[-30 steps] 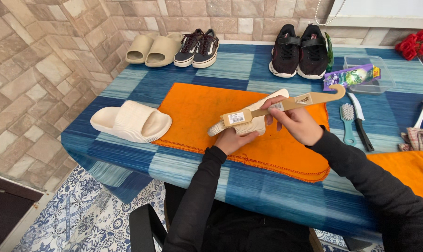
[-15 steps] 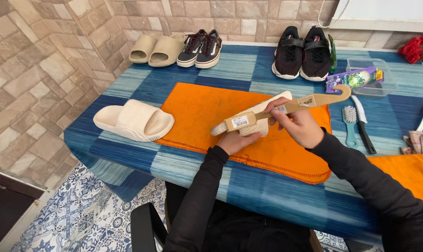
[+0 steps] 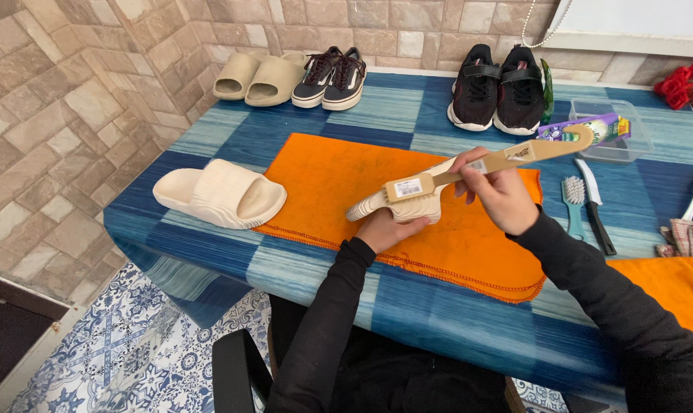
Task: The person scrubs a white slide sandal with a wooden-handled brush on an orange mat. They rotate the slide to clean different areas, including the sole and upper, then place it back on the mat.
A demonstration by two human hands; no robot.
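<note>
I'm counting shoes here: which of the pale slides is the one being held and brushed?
The cream slide over the orange cloth, gripped by the left hand. Its mate lies untouched at the table's left; the beige pair stands by the wall.

A table [image 3: 453, 336] covered with a blue checked cloth was set into a corner of the room. The walls [image 3: 48, 115] on the left and at the back were clad in beige and pink stone-like tiles. The floor [image 3: 124, 359] was laid with white tiles patterned in blue. A pale window sill [image 3: 637, 42] was seen at the upper right, with a beaded cord [image 3: 541, 21] hung beside it. The scene was evenly lit.
</note>
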